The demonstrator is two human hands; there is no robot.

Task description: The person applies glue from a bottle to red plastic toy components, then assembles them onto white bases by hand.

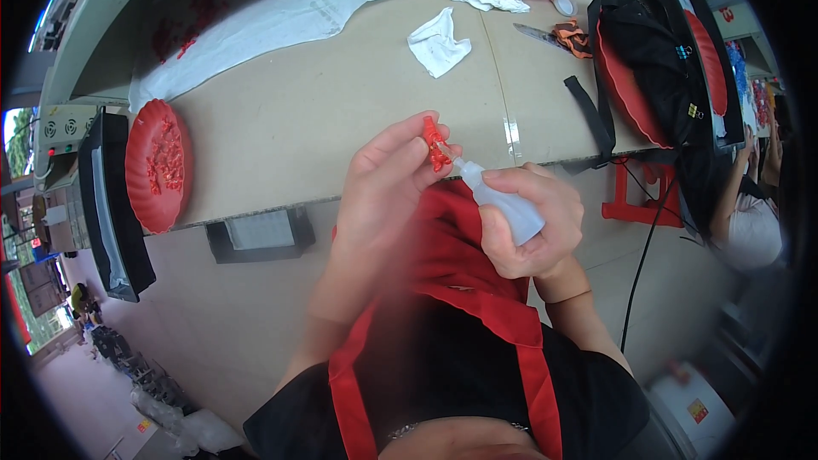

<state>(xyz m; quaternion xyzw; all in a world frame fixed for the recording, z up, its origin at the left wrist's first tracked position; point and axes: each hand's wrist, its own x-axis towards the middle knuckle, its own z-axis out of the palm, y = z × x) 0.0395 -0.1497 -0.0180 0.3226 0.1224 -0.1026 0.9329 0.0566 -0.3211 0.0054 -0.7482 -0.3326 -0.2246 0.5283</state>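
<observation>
Left grip (390, 160), nearly closed, pinches the red piece (435, 150); right grip (545, 215) wraps the bottle (509, 209), its nozzle (458, 161) at the red piece between both grips; dispensing appears in hand, the next move likely calling for a light, steady squeeze.

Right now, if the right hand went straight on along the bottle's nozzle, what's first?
Likely the small red piece in the left hand, just ahead of the white bottle. Depth's unclear; they may already touch.
</observation>
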